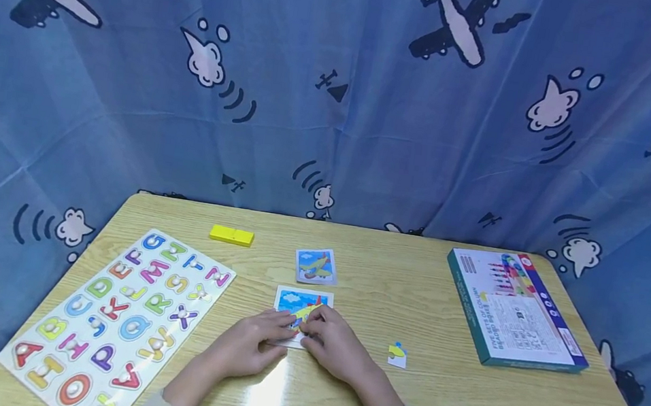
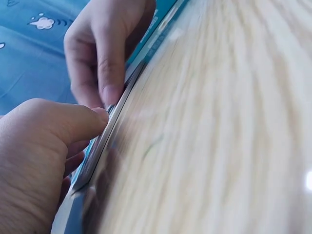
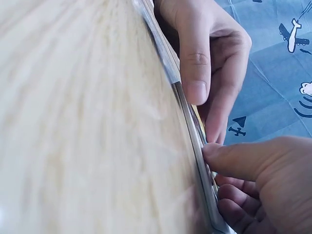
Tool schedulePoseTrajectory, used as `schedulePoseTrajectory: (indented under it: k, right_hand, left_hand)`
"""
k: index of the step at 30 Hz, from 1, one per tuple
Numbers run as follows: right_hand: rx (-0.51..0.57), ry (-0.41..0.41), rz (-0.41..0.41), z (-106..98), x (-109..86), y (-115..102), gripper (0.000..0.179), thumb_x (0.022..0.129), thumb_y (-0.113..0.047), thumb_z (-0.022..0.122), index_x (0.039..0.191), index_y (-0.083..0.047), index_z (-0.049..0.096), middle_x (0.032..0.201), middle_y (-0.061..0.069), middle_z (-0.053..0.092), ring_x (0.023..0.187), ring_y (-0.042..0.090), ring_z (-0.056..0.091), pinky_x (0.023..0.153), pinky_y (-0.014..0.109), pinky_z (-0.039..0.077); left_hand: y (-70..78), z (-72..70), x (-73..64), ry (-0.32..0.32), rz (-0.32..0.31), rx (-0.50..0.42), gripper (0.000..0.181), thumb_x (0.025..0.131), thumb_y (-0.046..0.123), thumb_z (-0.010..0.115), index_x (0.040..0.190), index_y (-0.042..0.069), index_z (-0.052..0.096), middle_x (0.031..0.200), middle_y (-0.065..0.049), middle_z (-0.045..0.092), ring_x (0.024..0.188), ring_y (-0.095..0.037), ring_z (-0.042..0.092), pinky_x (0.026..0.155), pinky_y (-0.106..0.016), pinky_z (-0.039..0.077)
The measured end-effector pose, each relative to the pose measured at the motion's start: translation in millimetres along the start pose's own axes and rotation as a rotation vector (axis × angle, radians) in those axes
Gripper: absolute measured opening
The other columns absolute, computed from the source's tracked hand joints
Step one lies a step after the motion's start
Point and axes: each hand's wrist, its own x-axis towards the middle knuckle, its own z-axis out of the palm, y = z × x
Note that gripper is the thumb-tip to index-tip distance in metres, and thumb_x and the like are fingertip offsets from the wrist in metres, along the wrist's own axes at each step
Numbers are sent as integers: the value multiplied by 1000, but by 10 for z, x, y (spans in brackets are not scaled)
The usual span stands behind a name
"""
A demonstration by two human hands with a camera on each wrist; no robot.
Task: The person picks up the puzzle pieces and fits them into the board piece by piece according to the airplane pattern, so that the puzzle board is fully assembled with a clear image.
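Observation:
A small jigsaw picture (image 1: 291, 294) of a yellow plane on blue sky lies flat at the table's middle, partly hidden under both hands. My left hand (image 1: 250, 343) rests on its left side with the fingers extended over it. Over the right side, my right hand (image 1: 337, 346) has bent fingers and thumb that pinch a yellow puzzle piece (image 1: 305, 311) at the picture. In the right wrist view, the right thumb (image 3: 229, 155) is low by the picture's edge, close to the left fingers. A loose puzzle piece (image 1: 397, 355), yellow, blue and white, lies right of the right hand.
A matching plane picture card (image 1: 316, 266) lies just behind the jigsaw. On the left is an alphabet peg board (image 1: 121, 323), with a yellow block (image 1: 231, 236) behind it. A flat boxed set (image 1: 518, 311) lies at the right. A blue curtain (image 1: 339, 95) hangs behind the table.

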Motion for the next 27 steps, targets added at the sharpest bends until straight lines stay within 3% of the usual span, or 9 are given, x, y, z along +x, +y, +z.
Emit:
schedulePoseTrajectory:
  k: [6, 14, 27]
  right_hand:
    - [36, 16, 43, 11, 12, 3, 16, 87, -18, 69, 100, -9, 70, 98, -3, 55, 79, 6, 48, 67, 20, 47]
    - [75, 29, 69, 13, -2, 6, 19, 85, -20, 70, 102, -12, 67, 96, -4, 55, 82, 8, 48, 71, 22, 48]
    - [90, 60, 156, -242, -124, 59, 35, 84, -15, 72, 116, -8, 63, 114, 2, 62, 110, 20, 59, 93, 40, 53]
  left_hand:
    - [50, 67, 60, -40, 31, 41, 30, 89, 26, 64, 116, 14, 69, 134, -6, 57, 128, -23, 51, 112, -39, 37]
    - [67, 59, 84, -69, -6, 8, 29, 89, 23, 63, 116, 13, 69, 136, -5, 55, 130, -21, 49, 114, -40, 34]
    - [52, 75, 73, -77, -26, 0, 29, 89, 24, 63, 116, 14, 69, 136, -2, 55, 130, -19, 49, 114, -39, 34]
